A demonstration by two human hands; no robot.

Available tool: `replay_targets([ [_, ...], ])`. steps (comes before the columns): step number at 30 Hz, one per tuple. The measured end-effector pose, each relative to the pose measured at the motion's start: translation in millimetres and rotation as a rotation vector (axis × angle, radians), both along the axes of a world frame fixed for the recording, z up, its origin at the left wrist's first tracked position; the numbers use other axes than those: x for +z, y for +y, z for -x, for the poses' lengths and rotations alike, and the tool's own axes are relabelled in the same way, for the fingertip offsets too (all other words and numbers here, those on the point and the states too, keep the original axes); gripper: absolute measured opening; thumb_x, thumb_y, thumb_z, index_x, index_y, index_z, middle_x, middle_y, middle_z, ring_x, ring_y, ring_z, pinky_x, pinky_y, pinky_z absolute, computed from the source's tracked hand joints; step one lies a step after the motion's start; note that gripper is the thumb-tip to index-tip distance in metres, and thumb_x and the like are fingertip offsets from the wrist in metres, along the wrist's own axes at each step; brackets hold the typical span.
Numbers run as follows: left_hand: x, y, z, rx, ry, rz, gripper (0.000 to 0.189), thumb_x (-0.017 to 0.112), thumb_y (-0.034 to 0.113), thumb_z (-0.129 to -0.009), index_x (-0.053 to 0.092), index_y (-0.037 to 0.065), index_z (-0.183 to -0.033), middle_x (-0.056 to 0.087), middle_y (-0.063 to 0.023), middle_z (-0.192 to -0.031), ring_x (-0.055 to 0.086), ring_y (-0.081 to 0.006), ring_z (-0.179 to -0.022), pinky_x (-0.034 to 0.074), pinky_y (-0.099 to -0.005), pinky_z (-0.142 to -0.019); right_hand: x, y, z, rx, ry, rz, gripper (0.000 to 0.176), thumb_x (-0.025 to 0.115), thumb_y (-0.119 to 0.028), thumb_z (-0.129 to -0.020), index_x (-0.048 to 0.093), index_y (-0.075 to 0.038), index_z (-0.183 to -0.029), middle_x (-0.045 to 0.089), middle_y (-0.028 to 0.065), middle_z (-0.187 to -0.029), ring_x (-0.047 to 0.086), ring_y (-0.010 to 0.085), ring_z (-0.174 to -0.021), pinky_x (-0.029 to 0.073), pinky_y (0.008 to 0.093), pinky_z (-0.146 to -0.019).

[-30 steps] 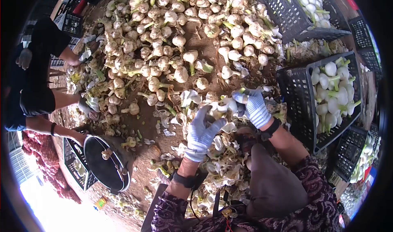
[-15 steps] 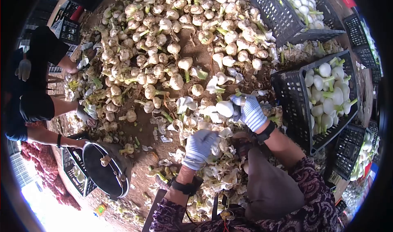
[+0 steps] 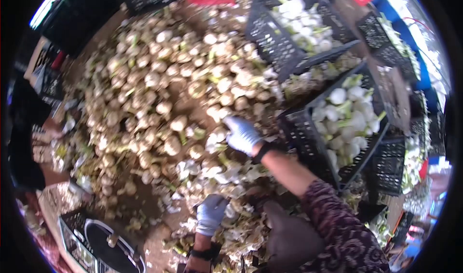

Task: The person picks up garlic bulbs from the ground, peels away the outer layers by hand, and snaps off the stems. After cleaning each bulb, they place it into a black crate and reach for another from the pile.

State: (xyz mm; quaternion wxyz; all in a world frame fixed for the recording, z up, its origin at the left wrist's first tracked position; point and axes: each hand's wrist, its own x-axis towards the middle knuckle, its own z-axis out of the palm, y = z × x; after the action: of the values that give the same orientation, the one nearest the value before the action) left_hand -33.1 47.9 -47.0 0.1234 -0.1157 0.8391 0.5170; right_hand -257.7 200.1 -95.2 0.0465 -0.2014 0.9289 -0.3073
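My right hand (image 3: 242, 136), in a striped white-blue glove, reaches out over the heap of soil-stained bulbs (image 3: 161, 75). Its fingers point forward, and the fingertips are right at a pale bulb (image 3: 219, 113) on the near right of the heap; motion blurs them. Closer to me, my left hand (image 3: 212, 215), gloved alike, is closed with the fingers curled. A small dark bit shows at its side, but I cannot tell what it holds. Loose white peelings (image 3: 197, 169) and cut leaves lie around and between both hands.
At my right stands a black crate (image 3: 308, 145) of peeled white bulbs, with another crate (image 3: 270, 37) of them beyond. A black bucket (image 3: 113, 246) is at the lower left. Another person's gloved hand (image 3: 79, 188) works at the heap's left edge.
My right hand has gone forward to the heap; the peeled white bulb formerly at its fingers no longer shows there. My left hand is a little lower and further left. The view has shifted.
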Motion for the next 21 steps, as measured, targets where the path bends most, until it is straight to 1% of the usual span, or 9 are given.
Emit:
replay_targets([
  [1, -6, -5, 3, 0.029, -0.06, -0.096, 0.01, 0.065, 0.007, -0.075, 0.064, 0.002, -0.084, 0.061, -0.0098, -0.075, 0.06, -0.0205, -0.066, 0.048, -0.0294, -0.062, -28, -4, -18, -0.072, 0.131, 0.125, 0.027, 0.056, -0.006, -0.07, 0.056, -0.007, -0.097, 0.059, 0.018, -0.088, 0.059, 0.037, -0.076, 0.048, 0.0422, -0.067],
  [5, 16, -16, 23, 0.266, -0.162, -0.292, 0.019, 0.064, 0.008, -0.076, 0.063, 0.0, -0.093, 0.063, -0.0074, -0.081, 0.059, -0.0137, -0.07, 0.047, -0.0267, -0.064, -16, -8, -27, 0.029, -0.102, -0.019, 0.022, 0.057, -0.01, -0.071, 0.057, -0.009, -0.092, 0.061, 0.0147, -0.08, 0.061, 0.0337, -0.073, 0.048, 0.0447, -0.062],
  [6, 21, -16, 30, 0.266, -0.11, -0.097, 0.025, 0.063, 0.006, -0.076, 0.06, -0.003, -0.1, 0.062, -0.0054, -0.076, 0.057, -0.0115, -0.068, 0.047, -0.0249, -0.063, -15, -7, -32, 0.089, -0.052, -0.029, 0.017, 0.059, -0.011, -0.068, 0.059, -0.01, -0.085, 0.061, 0.0138, -0.08, 0.062, 0.0316, -0.074, 0.048, 0.0439, -0.061],
  [10, 23, -8, 46, 0.357, 0.017, -0.15, 0.073, 0.064, 0.0, -0.069, 0.033, 0.002, -0.135, 0.052, -0.0108, -0.119, 0.055, -0.0198, -0.09, 0.048, -0.0304, -0.076, 24, -15, -61, 0.367, -0.151, 0.132, 0.029, 0.063, -0.007, -0.062, 0.063, -0.008, -0.091, 0.061, 0.0115, -0.085, 0.06, 0.0326, -0.081, 0.049, 0.039, -0.071],
  [15, 1, -4, 38, 0.415, -0.076, -0.721, 0.056, 0.064, 0.003, -0.071, 0.045, 0.002, -0.123, 0.053, -0.012, -0.11, 0.057, -0.0183, -0.086, 0.053, -0.0269, -0.062, 64, -13, -75, 0.553, -0.171, 0.04, 0.027, 0.064, -0.008, -0.06, 0.066, -0.01, -0.087, 0.062, 0.0072, -0.079, 0.061, 0.03, -0.074, 0.05, 0.0381, -0.063],
  [17, 4, -4, 33, 0.473, 0.018, -0.866, 0.05, 0.067, 0.006, -0.071, 0.049, 0.002, -0.118, 0.053, -0.0092, -0.106, 0.058, -0.0203, -0.084, 0.054, -0.0311, -0.063, 76, 0, -71, 0.3, -0.282, 0.664, 0.029, 0.065, -0.005, -0.066, 0.064, -0.008, -0.095, 0.063, 0.006, -0.078, 0.062, 0.0222, -0.071, 0.05, 0.0326, -0.062],
  [18, 3, 1, 32, 0.535, 0.075, -0.861, 0.054, 0.071, 0.011, -0.07, 0.048, 0.002, -0.118, 0.054, -0.0097, -0.105, 0.057, -0.0189, -0.079, 0.052, -0.0279, -0.057, 83, 13, -75, -0.061, -0.993, 0.857, 0.033, 0.067, -0.005, -0.072, 0.061, -0.007, -0.105, 0.064, 0.0051, -0.082, 0.06, 0.0132, -0.072, 0.05, 0.0267, -0.061],
  [19, 5, 6, 33, 0.6, 0.134, -0.855, 0.059, 0.075, 0.016, -0.069, 0.048, 0.002, -0.119, 0.054, -0.0102, -0.104, 0.056, -0.0175, -0.074, 0.051, -0.0247, -0.051, 94, 20, -74, -0.192, -1.15, 0.857, 0.034, 0.067, -0.009, -0.077, 0.058, -0.008, -0.111, 0.064, 0.0049, -0.089, 0.058, 0.0086, -0.069, 0.049, 0.0246, -0.059],
  [21, 2, 4, 33, 0.472, 0.151, -0.734, 0.059, 0.075, 0.022, -0.071, 0.047, 0.0, -0.119, 0.053, -0.0101, -0.105, 0.055, -0.0179, -0.078, 0.051, -0.0246, -0.056, 48, 14, -90, -0.063, -0.915, 0.882, 0.033, 0.067, -0.017, -0.079, 0.059, -0.006, -0.109, 0.064, 0.0064, -0.092, 0.059, 0.0095, -0.069, 0.049, 0.0248, -0.058],
])
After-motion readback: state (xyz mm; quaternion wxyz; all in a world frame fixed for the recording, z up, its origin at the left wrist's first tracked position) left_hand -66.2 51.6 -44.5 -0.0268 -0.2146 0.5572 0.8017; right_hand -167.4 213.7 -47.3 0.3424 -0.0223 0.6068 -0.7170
